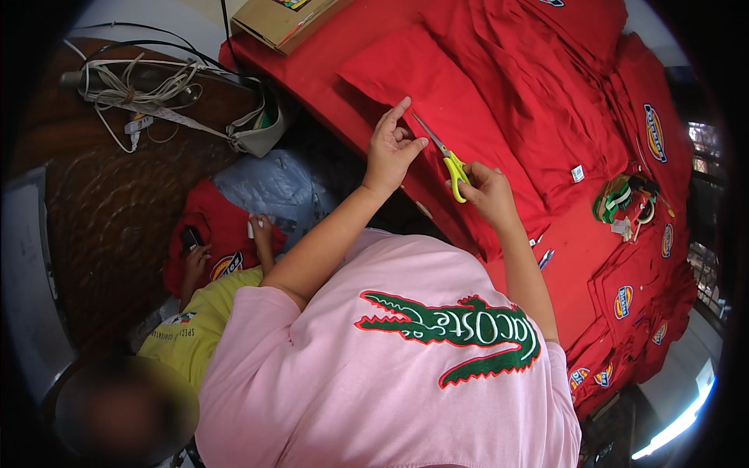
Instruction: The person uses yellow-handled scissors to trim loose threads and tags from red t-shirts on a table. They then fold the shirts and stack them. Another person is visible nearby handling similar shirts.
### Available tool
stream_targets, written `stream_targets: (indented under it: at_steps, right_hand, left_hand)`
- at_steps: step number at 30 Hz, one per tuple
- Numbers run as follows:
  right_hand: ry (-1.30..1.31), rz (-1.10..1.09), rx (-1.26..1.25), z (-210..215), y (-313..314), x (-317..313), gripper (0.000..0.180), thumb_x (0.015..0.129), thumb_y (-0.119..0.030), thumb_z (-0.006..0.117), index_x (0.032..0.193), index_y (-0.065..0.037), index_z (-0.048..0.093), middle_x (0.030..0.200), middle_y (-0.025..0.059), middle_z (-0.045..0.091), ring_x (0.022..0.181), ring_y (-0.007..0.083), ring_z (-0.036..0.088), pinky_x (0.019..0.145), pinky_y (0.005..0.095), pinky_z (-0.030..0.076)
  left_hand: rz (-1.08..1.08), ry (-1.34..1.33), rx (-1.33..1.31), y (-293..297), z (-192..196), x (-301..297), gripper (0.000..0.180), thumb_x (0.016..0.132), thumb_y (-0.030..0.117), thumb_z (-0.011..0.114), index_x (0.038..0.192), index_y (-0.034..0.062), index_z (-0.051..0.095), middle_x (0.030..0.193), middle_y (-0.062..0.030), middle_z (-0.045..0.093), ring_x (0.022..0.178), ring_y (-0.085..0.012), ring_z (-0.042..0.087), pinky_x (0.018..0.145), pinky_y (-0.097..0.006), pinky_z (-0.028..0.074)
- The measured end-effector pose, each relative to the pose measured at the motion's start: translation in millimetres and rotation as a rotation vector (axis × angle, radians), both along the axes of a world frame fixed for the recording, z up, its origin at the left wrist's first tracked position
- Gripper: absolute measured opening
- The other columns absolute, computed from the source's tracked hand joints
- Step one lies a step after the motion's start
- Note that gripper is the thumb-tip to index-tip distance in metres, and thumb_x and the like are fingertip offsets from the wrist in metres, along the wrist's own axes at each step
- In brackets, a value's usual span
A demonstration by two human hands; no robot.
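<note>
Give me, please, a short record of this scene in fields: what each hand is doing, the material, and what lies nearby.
left hand: left hand rests on the red fabric piece, fingers spread by the blade tips
right hand: right hand grips the yellow-handled scissors, blades on the fabric
surface: table covered with red garments
nearby: cardboard box, bundle of cords
other person: yellow-shirted person at lower left, handling a red garment

Matt red cloth [468, 101] — scissors [445, 156]: metal blades, glossy yellow-green plastic handles.
</note>
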State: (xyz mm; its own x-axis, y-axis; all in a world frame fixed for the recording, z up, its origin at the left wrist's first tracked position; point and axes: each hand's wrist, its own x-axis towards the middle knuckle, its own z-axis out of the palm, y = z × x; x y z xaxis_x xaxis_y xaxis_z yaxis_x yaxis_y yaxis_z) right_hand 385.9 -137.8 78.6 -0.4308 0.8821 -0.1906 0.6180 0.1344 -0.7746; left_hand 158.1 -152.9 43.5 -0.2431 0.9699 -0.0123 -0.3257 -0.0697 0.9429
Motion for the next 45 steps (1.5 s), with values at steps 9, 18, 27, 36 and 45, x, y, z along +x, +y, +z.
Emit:
stream_targets:
  at_steps: [9,18,27,36,45]
  right_hand:
    - [-0.048,0.010,-0.037,2,4,-10,0.027,0.084,-0.021,0.077,0.097,0.001,0.070,0.067,0.0119,0.064,0.057,0.0187,0.059,0.061,0.0321,0.045]
    - [-0.073,0.004,0.006,7,21,-33,0.033,0.080,-0.027,0.080,0.095,0.001,0.072,0.062,0.0150,0.059,0.053,0.0247,0.058,0.055,0.0377,0.044]
    - [-0.056,0.012,-0.080,2,21,-41,0.025,0.084,-0.015,0.078,0.097,0.004,0.069,0.065,0.0070,0.061,0.055,0.0090,0.049,0.055,0.0283,0.040]
    - [-0.033,0.006,-0.006,-4,30,-58,0.029,0.082,-0.024,0.080,0.091,0.002,0.069,0.060,0.0129,0.058,0.050,0.0177,0.052,0.054,0.0332,0.042]
    - [0.313,-0.426,-0.125,-3,1,-37,0.014,0.093,-0.012,0.073,0.093,0.001,0.068,0.067,-0.0012,0.058,0.062,0.0051,0.049,0.057,0.0250,0.039]
  left_hand:
    - [0.097,0.009,-0.041,13,-20,-10,0.063,0.087,-0.013,0.067,0.146,0.0004,0.051,0.115,-0.0015,0.060,0.086,-0.0050,0.055,0.082,-0.020,0.052]
    - [0.059,-0.124,-0.011,13,-5,-17,0.071,0.084,-0.016,0.067,0.150,0.0010,0.046,0.123,-0.0016,0.055,0.085,-0.0049,0.054,0.079,-0.020,0.052]
    - [0.145,-0.096,-0.114,23,-10,-28,0.064,0.088,-0.011,0.067,0.148,0.0036,0.051,0.086,0.0050,0.052,0.076,-0.0018,0.049,0.071,-0.018,0.046]
    - [0.104,-0.107,-0.089,25,-15,-40,0.071,0.086,-0.011,0.068,0.152,0.0046,0.046,0.080,0.0054,0.050,0.072,-0.0020,0.048,0.068,-0.018,0.045]
    - [0.075,-0.129,-0.080,25,-23,-48,0.073,0.087,-0.010,0.068,0.154,0.0064,0.041,0.107,-0.0025,0.057,0.088,-0.0070,0.056,0.081,-0.022,0.051]
